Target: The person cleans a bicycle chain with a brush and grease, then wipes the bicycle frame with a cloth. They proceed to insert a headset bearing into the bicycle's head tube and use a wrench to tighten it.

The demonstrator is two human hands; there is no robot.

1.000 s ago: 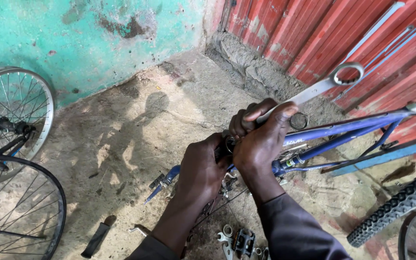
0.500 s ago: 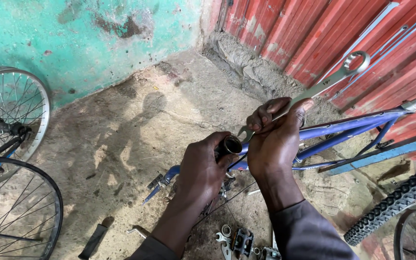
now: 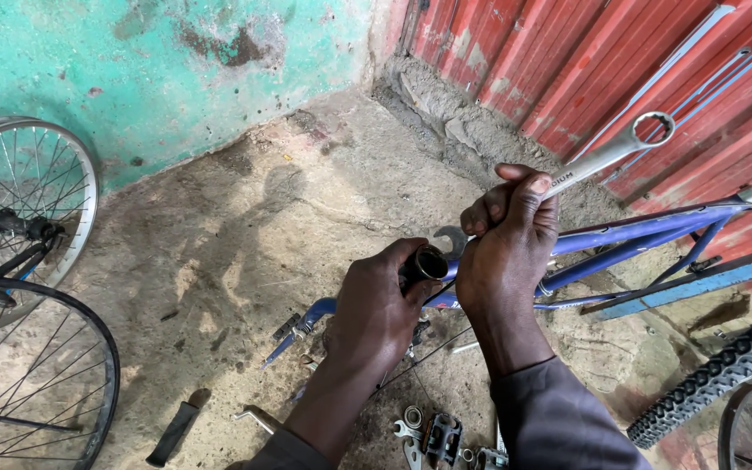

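The left hand [image 3: 380, 305] is wrapped tight around the tube end of a blue bike frame [image 3: 637, 235] that lies over the dirt floor [image 3: 263, 226]. The right hand [image 3: 506, 252] is closed on a long silver wrench [image 3: 607, 157], its open end touching the tube. Wheels [image 3: 19, 287] stand on the left.

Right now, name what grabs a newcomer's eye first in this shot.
At centre, the right hand grips a long silver spanner slanting toward the red corrugated wall, while the left hand holds the blue bicycle frame at its open tube end. Spoked wheels stand at far left.
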